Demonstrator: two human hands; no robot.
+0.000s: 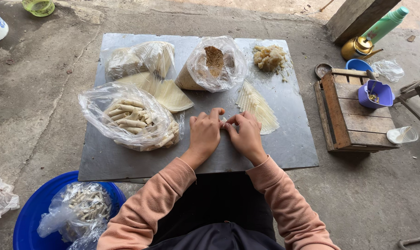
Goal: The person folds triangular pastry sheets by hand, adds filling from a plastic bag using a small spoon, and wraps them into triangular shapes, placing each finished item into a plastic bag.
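Observation:
My left hand (pixel 204 133) and my right hand (pixel 246 135) meet at the front middle of a grey metal sheet (pixel 293 148) laid on the ground. Together their fingertips pinch a small pale wrapper roll (pixel 224 121), mostly hidden under the fingers. Just right of my hands lies a fanned stack of triangular wrappers (pixel 257 107). A lump of pale filling (pixel 269 57) sits at the sheet's far right. Left of my hands, an open clear bag of finished rolls (pixel 129 118) rests on the sheet.
More wrappers (pixel 166 91), a bag of brown filling (pixel 213 63) and another bag (pixel 138 58) lie further back. A blue basin (pixel 32 217) with bagged rolls sits front left. A wooden crate (pixel 351 115) carrying a purple cup (pixel 375 94) stands right, near a kettle (pixel 359 46) and green flask (pixel 386 23).

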